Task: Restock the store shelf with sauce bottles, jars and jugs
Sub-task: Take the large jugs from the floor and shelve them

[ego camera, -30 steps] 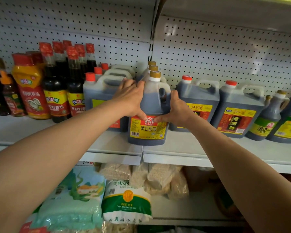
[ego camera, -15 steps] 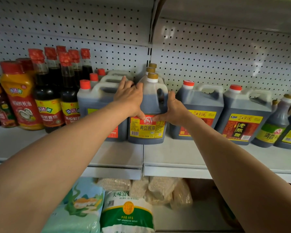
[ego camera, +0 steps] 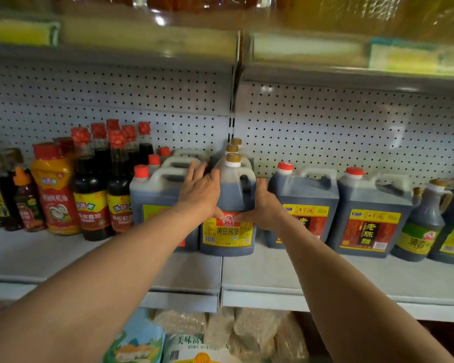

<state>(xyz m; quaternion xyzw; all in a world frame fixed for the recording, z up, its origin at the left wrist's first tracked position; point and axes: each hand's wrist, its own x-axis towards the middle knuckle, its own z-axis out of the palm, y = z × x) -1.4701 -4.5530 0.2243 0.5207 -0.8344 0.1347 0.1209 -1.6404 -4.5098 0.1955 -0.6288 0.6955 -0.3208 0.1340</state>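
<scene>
pressing soy jug [ego camera: 227,231] still, left hand [ego camera: 201,192] fingers now straightened.

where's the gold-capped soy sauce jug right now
In the head view the gold-capped soy sauce jug stands mid-shelf between the left hand and right hand, flanked by red-capped jugs.

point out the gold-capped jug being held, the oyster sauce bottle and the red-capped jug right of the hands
gold-capped jug [ego camera: 227,233]: head view, yellow front label
oyster sauce bottle [ego camera: 55,203]: head view, red label
red-capped jug [ego camera: 306,195]: head view, dark body above label
</scene>
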